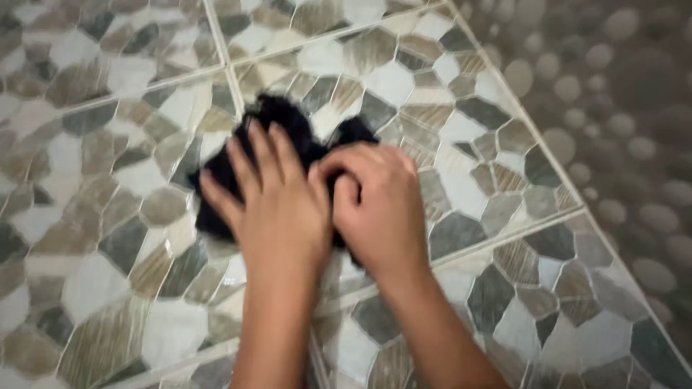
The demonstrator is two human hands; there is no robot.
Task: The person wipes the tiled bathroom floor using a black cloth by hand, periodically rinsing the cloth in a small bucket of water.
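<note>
user1: hands on a dark rag, middle of the frame. left hand (277, 198) lies flat with fingers spread over the black cloth (288, 130), pressing it onto the stone-pattern tile floor (108, 238). right hand (378, 205) sits just beside it, touching, fingers curled in and pinching a bunched bit of the same cloth near its right edge.

user2: yeah, and the shot is blurry so i can't tell if those tiles are wet. if they are, my guess is the flat palm skids once weight goes on it.

user1: agreed. also the cloth is all wadded up, so the pinch could pull it out from under the flat hand.

user2: plus the pebbled strip (620, 108) at the right of the frame looks rougher, fabric could snag if it drifts over there.
</note>
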